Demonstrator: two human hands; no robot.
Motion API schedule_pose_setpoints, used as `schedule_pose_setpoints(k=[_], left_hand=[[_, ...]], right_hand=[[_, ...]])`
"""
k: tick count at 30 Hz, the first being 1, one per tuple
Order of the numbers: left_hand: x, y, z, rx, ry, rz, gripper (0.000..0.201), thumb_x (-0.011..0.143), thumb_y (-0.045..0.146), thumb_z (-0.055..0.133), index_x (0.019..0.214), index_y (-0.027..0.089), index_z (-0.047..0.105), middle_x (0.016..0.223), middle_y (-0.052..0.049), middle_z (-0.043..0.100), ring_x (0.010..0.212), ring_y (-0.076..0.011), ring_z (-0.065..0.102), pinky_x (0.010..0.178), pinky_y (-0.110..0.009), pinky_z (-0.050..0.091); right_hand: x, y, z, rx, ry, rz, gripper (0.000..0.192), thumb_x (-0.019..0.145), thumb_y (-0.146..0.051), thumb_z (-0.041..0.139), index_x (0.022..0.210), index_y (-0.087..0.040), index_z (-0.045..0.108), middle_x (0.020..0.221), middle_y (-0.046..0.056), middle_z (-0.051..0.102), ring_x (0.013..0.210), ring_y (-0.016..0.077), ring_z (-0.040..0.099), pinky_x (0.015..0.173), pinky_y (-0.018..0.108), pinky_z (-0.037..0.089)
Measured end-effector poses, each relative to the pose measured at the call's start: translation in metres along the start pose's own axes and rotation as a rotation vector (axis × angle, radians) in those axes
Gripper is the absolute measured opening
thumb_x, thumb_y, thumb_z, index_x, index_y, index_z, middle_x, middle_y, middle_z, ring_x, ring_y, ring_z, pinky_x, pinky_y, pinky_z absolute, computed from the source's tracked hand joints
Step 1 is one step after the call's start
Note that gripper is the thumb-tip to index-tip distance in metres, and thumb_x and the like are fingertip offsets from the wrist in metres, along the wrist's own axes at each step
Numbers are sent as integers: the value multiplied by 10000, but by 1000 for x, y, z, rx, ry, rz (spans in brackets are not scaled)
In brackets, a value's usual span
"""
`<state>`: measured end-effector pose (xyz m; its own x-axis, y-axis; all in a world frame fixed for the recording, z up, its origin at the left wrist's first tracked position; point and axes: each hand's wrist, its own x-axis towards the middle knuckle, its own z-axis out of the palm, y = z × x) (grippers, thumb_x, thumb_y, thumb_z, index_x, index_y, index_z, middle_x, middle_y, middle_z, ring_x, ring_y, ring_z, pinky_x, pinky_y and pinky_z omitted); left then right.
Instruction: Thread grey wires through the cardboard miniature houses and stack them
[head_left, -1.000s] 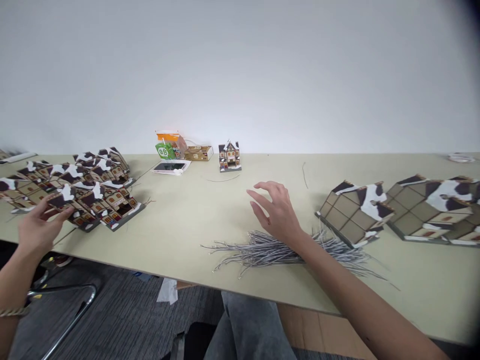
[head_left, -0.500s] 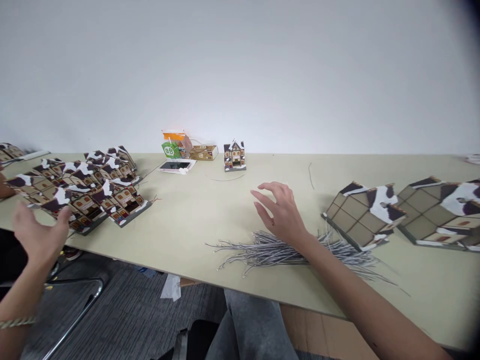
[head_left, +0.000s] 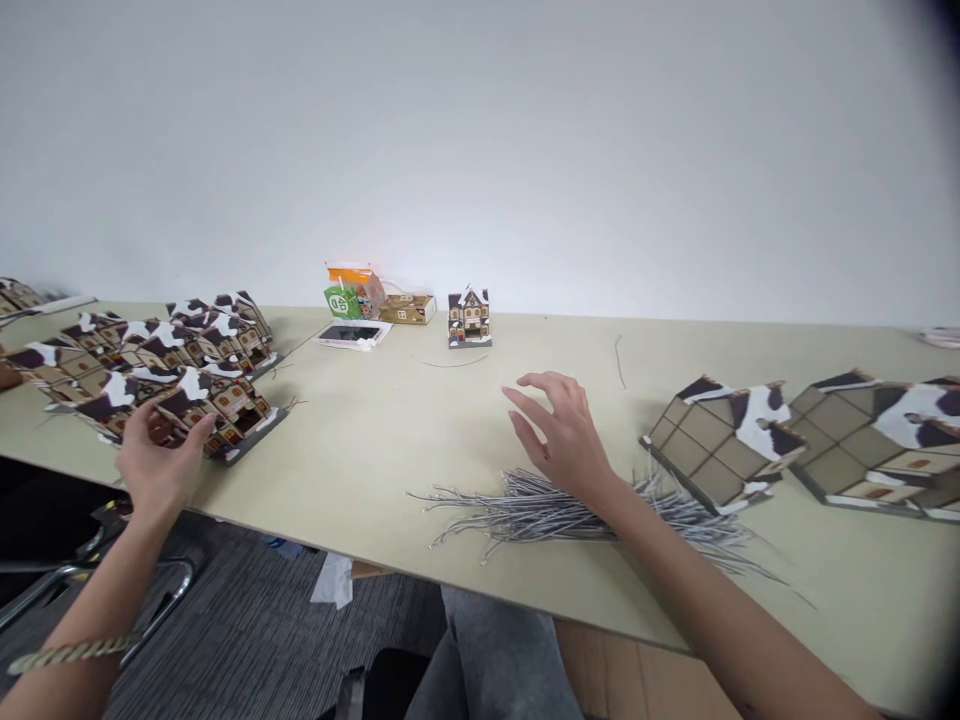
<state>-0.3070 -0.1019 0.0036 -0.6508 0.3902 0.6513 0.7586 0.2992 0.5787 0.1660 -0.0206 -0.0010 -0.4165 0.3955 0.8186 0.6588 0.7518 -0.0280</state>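
Since the earlier frame the left hand (head_left: pixel 157 462) has come forward from the tabletop (head_left: pixel 375 440) edge and now lies on the nearest model house (head_left: pixel 196 412) in the cluster of flat houses (head_left: pixel 150 350). Its grip is half closed around the near corner of this house, thumb on the roof side, the other fingers below it; whether the house is lifted I cannot tell. This house sits at the near right end of the cluster, close to the tabletop edge. The right hand (head_left: pixel 566 435) has stayed almost in the same place, hovering just behind the bundle of grey wires (head_left: pixel 525 505). Its grip is spread, fingers loosely curved, and it holds nothing. Right of the wires lie two larger house pieces (head_left: pixel 724 440). Behind the wires, by the wall, stands a small finished house (head_left: pixel 469 318).
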Motion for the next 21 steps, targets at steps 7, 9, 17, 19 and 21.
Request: schedule_pose_setpoints(k=[7,9,17,19,21], left_hand=[[-5,5,-24,7,38,-34,522,615,429,680,1111,296,588,918,28,649,751,-171,592,781,-334,516],[-5,7,-27,29,27,-37,512,619,441,669,1104,299,588,899,36,647,746,-176,593,802,-352,514],[-1,-3,-28,103,78,-44,522,629,478,655,1106,277,584,883,24,626,752,-195,585,820,-376,500],[1,-2,-29,116,83,-58,493,630,486,654,1075,286,583,844,40,597,745,-191,572,815,-380,500],[4,-2,-32,144,86,-81,448,628,479,656,1030,296,581,791,56,551,731,-188,557,821,-402,498]], right_hand=[[-1,-2,1,-10,-9,-7,262,884,-185,495,1140,-193,552,1129,117,573,1059,253,474,878,423,405],[-1,-2,1,-14,-9,-8,262,883,-184,496,1139,-193,553,1127,115,573,1059,252,472,880,422,403],[0,-2,0,-13,-6,-4,261,885,-186,494,1139,-194,550,1122,112,574,1056,250,472,870,412,405],[0,-2,0,-12,-12,-5,260,886,-188,493,1140,-195,549,1125,112,574,1057,252,472,868,413,405],[0,-3,0,-12,-13,-5,260,888,-189,490,1141,-196,549,1127,112,573,1058,252,470,867,414,404]])
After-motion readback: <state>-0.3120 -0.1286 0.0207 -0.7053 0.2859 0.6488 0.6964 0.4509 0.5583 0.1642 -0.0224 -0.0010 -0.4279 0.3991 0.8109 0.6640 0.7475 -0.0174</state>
